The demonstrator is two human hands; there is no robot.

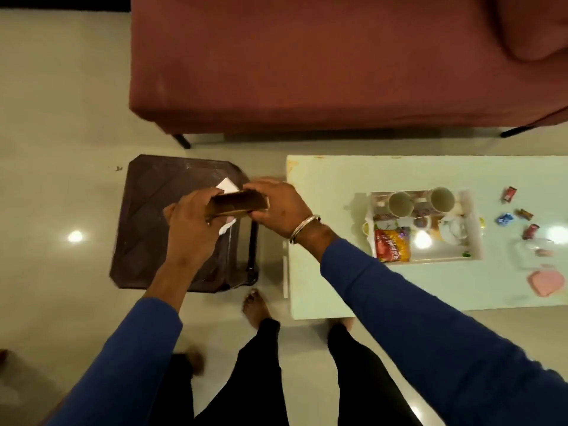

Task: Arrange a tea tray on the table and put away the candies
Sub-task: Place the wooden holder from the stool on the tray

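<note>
My left hand and my right hand both grip a small brown wooden holder above a dark brown stool. White paper napkins show behind and below the holder. On the white table stands a white tray with two mugs, a small white teapot, a red and yellow tea packet and small sachets. Several wrapped candies lie loose on the table right of the tray.
A maroon sofa stands behind the stool and table. A pink heart-shaped lid and a clear container lie at the table's right edge. My bare feet stand on the glossy floor between stool and table.
</note>
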